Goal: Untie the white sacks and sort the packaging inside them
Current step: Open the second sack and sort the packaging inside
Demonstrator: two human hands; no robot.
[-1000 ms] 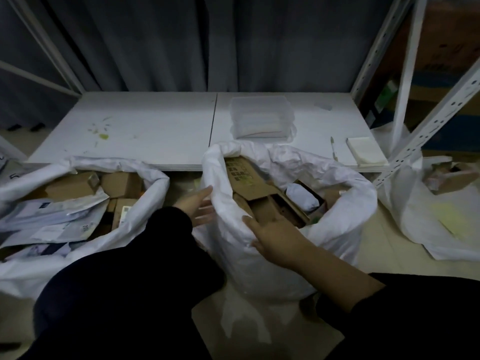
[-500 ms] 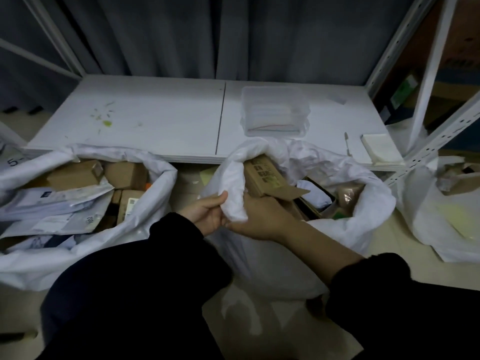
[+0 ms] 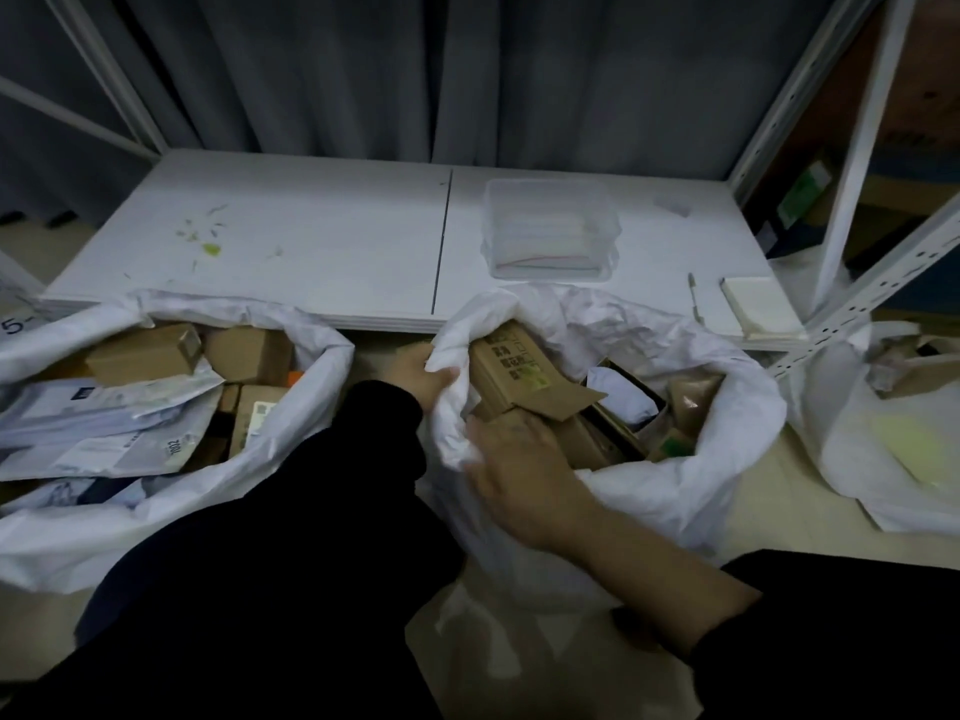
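Observation:
Two open white sacks stand on the floor in front of me. The middle sack (image 3: 691, 475) holds brown cardboard boxes (image 3: 519, 371) and a white pouch (image 3: 621, 400). My left hand (image 3: 423, 374) grips the sack's rolled left rim from outside. My right hand (image 3: 519, 472) presses on the near rim, fingers curled over the fabric by the boxes. The left sack (image 3: 171, 511) is open too, filled with cardboard boxes (image 3: 143, 353) and grey mailer bags (image 3: 98, 423).
A low white shelf board (image 3: 311, 252) lies behind the sacks, carrying a clear plastic tub (image 3: 550, 228), a pen (image 3: 695, 298) and a white notepad (image 3: 761, 306). White rack posts (image 3: 852, 148) rise at right. A third white bag (image 3: 883, 449) sits at far right.
My left hand has moved up the sack's left rim and closed on it. My right hand has shifted right along the near rim, folding it down. The view has tilted slightly.

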